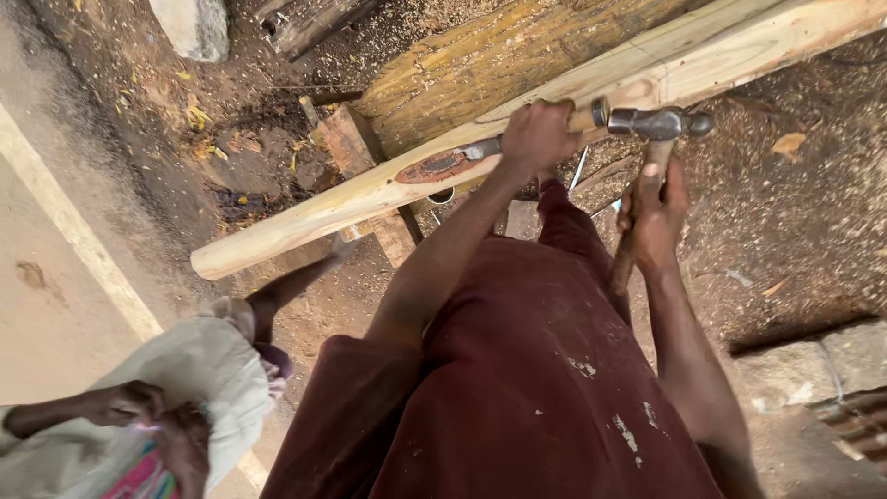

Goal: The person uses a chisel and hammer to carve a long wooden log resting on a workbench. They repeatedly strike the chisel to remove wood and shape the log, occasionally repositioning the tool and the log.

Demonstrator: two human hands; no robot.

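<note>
A long pale peeled wooden pole [305,214] lies slanted across a rough log [480,65]. My left hand [539,135] grips a chisel [480,148] by its wooden handle, laid along the pole. Its blade points at a reddish-brown knot [430,168]. My right hand [654,214] holds the wooden shaft of a ball-peen hammer [661,123]. The steel hammer head sits right at the metal-ringed end of the chisel handle. My maroon clothing fills the lower middle of the view.
Another person in a light garment [199,379] crouches at the lower left, one arm [83,408] bent. A wooden block [356,139] props the pole. Sawdust and chips cover the ground. Stone blocks [813,368] sit at the lower right, a grey stone [194,26] at top left.
</note>
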